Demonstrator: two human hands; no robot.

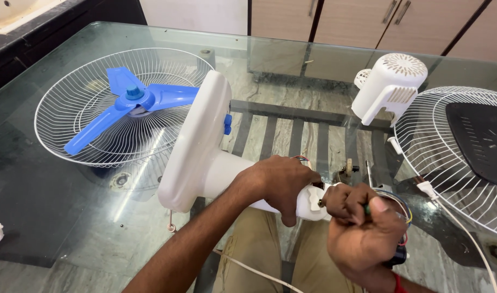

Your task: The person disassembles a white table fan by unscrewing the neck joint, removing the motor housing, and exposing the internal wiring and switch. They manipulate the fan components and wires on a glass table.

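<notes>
The right hand (362, 230) is closed around a green-handled screwdriver (367, 209), tip at the neck of the white fan stand (205, 157). The left hand (283, 182) clamps that neck, stand lying at bench (53, 217) centre. Judged step: working a neck fastener; next, keep the tip seated. Blue blade (132, 103) lies far left.

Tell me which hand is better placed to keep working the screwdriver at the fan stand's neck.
Probably the right hand: it grips the screwdriver at the fan stand neck, while the left hand steadies it.

A home: glass dining table (292, 54), wooden cabinets (346, 19).
</notes>
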